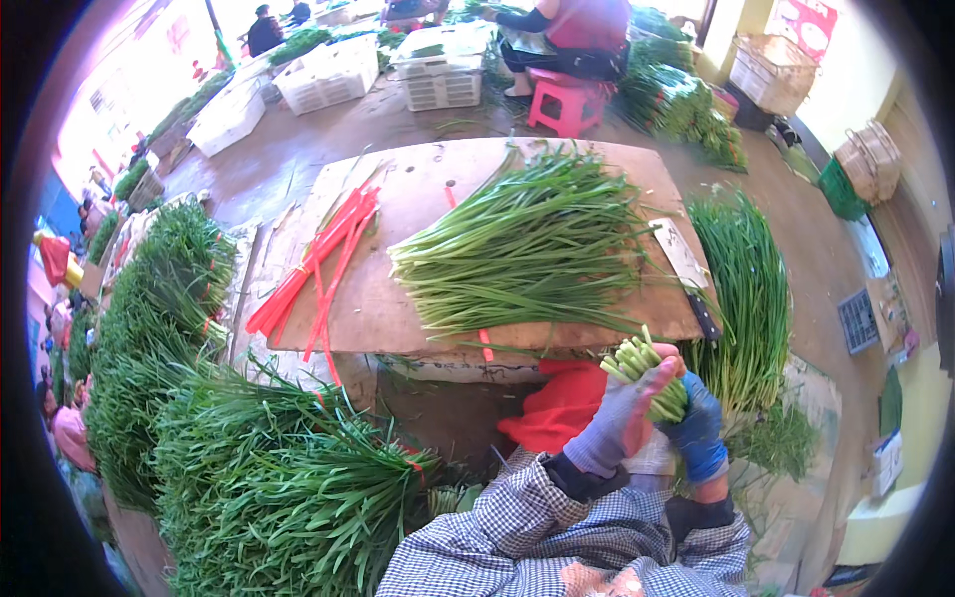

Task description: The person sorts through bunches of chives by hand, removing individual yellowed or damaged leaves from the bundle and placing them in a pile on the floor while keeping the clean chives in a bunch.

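Between my left hand, in a greyish fingerless glove, and my right hand, in a blue glove, is a bunch of green stalks. Its pale cut ends point up towards me, just off the near right corner of a wooden board. A loose pile of garlic chives lies across the board, over a red strip whose end sticks out in front. Left of the pile is a bundle of flat red ties. A cleaver with a black handle rests along the right edge.
Tied chive bunches are heaped on my left. More chives lie right of the board. Beyond it are white plastic crates and a person seated on a pink stool. Baskets stand along the right wall.
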The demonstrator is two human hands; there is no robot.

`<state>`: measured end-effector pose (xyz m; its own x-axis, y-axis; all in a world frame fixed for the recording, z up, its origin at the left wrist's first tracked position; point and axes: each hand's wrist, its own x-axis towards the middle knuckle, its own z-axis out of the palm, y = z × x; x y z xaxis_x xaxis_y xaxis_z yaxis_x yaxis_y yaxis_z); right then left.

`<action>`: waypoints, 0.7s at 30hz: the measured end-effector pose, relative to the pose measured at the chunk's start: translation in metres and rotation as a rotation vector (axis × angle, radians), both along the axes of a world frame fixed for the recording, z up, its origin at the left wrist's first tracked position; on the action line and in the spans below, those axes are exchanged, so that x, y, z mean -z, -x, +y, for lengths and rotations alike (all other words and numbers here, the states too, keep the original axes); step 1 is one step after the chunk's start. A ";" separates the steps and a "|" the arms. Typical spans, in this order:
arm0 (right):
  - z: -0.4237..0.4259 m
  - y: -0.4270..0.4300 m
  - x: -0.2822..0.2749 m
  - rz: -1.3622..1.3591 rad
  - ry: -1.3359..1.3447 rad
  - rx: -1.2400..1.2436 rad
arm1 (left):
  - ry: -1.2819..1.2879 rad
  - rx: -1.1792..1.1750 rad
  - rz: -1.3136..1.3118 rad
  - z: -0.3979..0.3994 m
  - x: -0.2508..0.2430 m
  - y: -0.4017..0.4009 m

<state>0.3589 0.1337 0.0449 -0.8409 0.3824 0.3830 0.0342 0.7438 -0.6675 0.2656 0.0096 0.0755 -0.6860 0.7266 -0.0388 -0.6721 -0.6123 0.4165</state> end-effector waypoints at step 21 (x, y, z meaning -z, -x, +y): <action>-0.095 0.306 -0.027 -0.374 -0.678 -0.699 | 0.529 -1.003 0.167 -0.241 0.047 0.133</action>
<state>0.0532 0.0383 0.0719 -0.9011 -0.4336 0.0049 -0.4301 0.8922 -0.1381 0.1321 -0.2310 0.0282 -0.9725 -0.2310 -0.0304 0.1080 -0.5627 0.8196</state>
